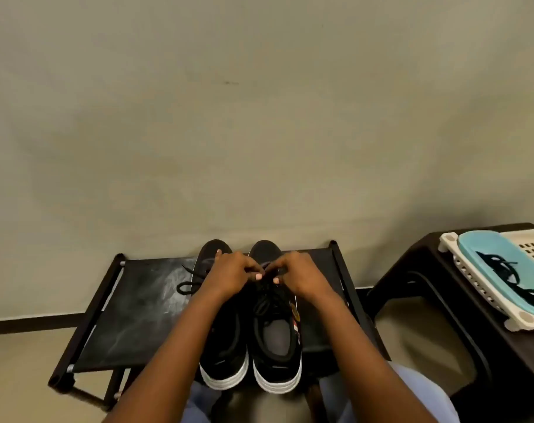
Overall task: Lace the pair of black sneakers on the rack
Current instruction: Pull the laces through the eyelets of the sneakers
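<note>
At the lower left of the frame a black rack (128,312) with a dark fabric shelf stands against a pale wall (259,117). On the shelf, at the lower centre, the pair of black sneakers sits side by side, heels toward the camera, white soles showing. From the left sneaker (220,346) a loose black lace (188,283) loops out onto the shelf. The left hand (229,271) reaches over that shoe, its fingers curled and pinching a lace above the right sneaker (275,340). Just beside it, the right hand (299,273) has its fingers curled too, pinching the same lacing over the forward part of the right shoe. At the right edge of the frame a dark stool (436,270) carries a white perforated basket (485,288) holding a light blue tray (485,248) with black laces (513,279) lying in it.
</note>
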